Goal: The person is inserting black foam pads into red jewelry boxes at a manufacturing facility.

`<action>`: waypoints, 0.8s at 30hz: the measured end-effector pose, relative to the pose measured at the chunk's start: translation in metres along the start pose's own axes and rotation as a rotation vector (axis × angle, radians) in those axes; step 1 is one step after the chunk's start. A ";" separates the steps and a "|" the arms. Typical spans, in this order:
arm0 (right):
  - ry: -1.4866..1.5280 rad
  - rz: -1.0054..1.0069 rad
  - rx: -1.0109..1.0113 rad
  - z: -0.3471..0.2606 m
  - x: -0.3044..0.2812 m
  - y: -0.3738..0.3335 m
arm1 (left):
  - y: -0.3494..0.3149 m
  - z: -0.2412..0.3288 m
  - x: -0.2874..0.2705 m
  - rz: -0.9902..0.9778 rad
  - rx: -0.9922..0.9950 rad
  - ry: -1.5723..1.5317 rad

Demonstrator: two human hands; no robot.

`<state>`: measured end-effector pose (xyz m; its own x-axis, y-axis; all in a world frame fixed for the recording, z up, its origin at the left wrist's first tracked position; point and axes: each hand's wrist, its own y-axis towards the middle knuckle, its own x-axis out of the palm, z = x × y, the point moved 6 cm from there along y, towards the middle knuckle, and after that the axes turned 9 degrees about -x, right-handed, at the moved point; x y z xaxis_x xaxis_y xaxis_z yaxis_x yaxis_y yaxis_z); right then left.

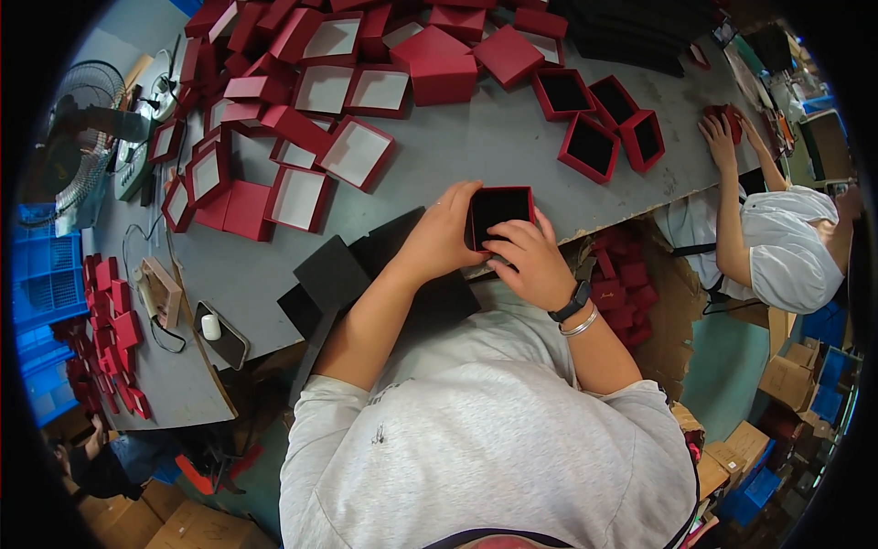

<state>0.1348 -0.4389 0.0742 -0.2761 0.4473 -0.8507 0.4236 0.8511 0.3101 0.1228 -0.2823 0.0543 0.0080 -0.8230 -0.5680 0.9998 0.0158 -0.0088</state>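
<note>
Grey tabletop [476, 146] — running from the far edge to the near edge at the person's chest, with a bare strip lying open across its middle between the box piles and the hands.

Heap of red box lids and white-lined trays [293, 101] — crowding the far left part, some overhanging one another.

Three open red boxes with black lining [604, 119] — sitting right of centre, well apart from the hands.

Stack of black foam squares [334, 270] — lying at the near edge, just left of the left forearm.

Small red box with black insert [498, 212] — being held just above the near tabletop edge, between both hands.

Left hand [439, 233] — its fingers clamping the box's left side.

Right hand [530, 261] — its fingers curling together on the box's lower right rim; a black watch [572, 300] and a bracelet are sitting on the wrist.

Another person's hands [727, 133] — pressing on a red item at the far right edge.
</note>
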 end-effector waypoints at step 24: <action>0.491 -0.087 -0.490 -0.129 0.014 0.123 | 0.004 -0.008 0.015 -0.059 -0.033 0.125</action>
<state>0.0715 -0.2929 0.1549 -0.6983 0.3459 -0.6266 -0.0238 0.8638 0.5033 0.1268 -0.2903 0.0388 -0.0551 -0.7458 -0.6639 0.9974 -0.0101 -0.0715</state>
